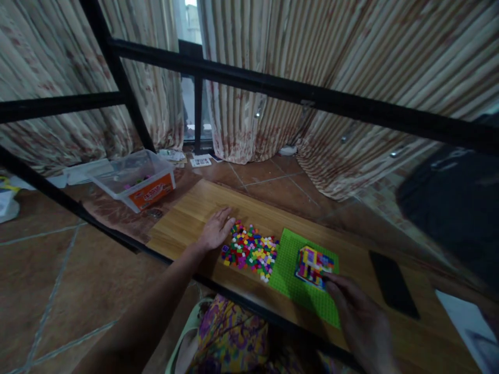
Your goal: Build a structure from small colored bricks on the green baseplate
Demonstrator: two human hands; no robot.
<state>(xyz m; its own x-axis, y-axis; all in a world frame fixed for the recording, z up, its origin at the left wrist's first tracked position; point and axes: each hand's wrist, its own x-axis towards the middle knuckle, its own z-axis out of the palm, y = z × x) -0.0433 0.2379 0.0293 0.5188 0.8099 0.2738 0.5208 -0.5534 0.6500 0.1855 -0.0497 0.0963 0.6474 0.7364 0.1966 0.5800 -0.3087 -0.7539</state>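
Note:
My left hand lies flat on the wooden table, fingers stretched out, at the left edge of a spread of small multicoloured toy bricks. My right hand is at the right side of a green baseplate, its thumb and fingertips pinched together. Those fingertips are at the near right corner of a colourful brick structure, which stands on the baseplate. Whatever is in the pinch, if anything, is too small and dark to name.
A dark flat slab, perhaps a phone, lies on the wooden table right of the baseplate. White paper is at the far right. On the floor behind stands a clear plastic box with an orange label. Black metal bars cross in front of curtains.

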